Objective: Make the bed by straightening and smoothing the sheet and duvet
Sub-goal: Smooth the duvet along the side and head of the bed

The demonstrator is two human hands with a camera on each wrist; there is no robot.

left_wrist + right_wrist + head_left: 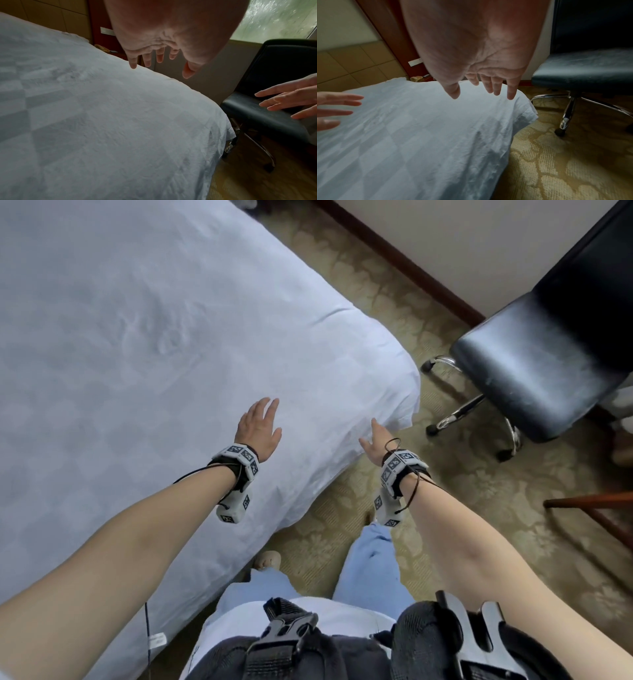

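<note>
A white duvet (144,354) with a faint checked weave covers the bed and hangs over its near side and corner (400,392). My left hand (260,426) is open, fingers straight and spread, just above the duvet near the corner. My right hand (375,440) is open too, fingers straight, over the bed's edge beside the corner. The wrist views show both palms above the cloth: the left hand (159,56) and the right hand (486,86) hold nothing. Light creases mark the duvet (102,121) near the corner (527,113).
A black office chair (541,364) on chrome legs stands on the patterned carpet (445,508) just right of the bed corner. A dark wooden piece (592,508) juts in at the right. A wall with a dark skirting board (404,265) runs behind.
</note>
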